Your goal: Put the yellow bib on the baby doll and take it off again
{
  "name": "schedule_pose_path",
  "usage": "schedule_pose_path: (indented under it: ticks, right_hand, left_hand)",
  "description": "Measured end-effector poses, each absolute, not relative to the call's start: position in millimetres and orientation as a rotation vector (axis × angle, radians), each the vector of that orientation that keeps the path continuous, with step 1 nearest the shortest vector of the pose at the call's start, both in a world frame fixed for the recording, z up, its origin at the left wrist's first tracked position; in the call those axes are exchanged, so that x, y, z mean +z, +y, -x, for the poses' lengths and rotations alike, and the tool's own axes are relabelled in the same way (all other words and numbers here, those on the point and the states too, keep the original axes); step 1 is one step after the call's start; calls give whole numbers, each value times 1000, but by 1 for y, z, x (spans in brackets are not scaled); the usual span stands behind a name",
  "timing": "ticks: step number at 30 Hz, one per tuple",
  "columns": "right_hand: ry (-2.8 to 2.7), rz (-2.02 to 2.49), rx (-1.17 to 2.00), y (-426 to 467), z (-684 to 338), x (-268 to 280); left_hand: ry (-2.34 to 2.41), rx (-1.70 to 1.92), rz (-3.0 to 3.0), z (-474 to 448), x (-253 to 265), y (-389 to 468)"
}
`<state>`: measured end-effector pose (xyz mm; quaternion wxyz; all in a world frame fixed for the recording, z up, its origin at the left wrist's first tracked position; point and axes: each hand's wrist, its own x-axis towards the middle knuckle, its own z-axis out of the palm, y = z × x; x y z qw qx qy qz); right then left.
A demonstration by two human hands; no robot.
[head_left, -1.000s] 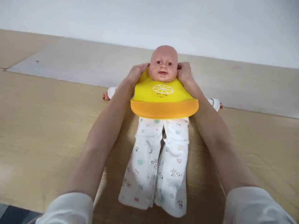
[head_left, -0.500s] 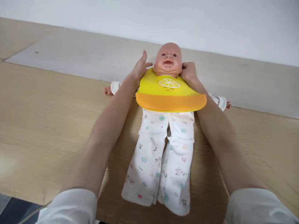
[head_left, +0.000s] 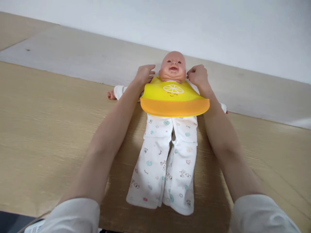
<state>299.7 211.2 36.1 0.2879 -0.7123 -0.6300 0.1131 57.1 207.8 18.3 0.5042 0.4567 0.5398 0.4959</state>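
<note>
Doll (head_left: 159,127): face up on the tabletop (head_left: 60,136), stretched between the person's forearms, legs nearest the person.
White trousers (head_left: 181,165): dotted with small printed pictures, on the person's side of both hands.
Yellow bib (head_left: 175,98): spread over the doll's chest, just nearer than the hands, its orange pocket (head_left: 175,108) toward the person.
Left hand (head_left: 146,73): beside the bib's neck edge, fingers loosely parted.
Right hand (head_left: 198,76): across the doll's head from the left one, fingers curled in; from here I can't tell whether they hold anything.
Bald head (head_left: 173,63): between the two hands.
Pale strip (head_left: 97,55): running sideways behind and beyond the hands.
White wall (head_left: 194,29): farthest, past both hands.
</note>
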Motion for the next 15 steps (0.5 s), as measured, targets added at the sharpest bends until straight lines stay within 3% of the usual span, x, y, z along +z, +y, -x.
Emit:
schedule_pose_path:
  ticks: [4, 8, 12, 15]
  right_hand:
    - [-1698, 1676, 181, 166, -300, 68]
    - [-2144, 1189, 119, 80, -291, 79]
    - [-2595, 965, 121, 15, -294, 74]
    - [-2665, 1145, 3, -4, -294, 71]
  left_hand:
    - [1385, 1381, -1234, -55, 21, 197]
    - [1462, 1480, -1698, -37, 24, 153]
    - [1294, 1164, -2229, -4, 27, 98]
    - [1204, 1021, -2517, 12, 27, 68]
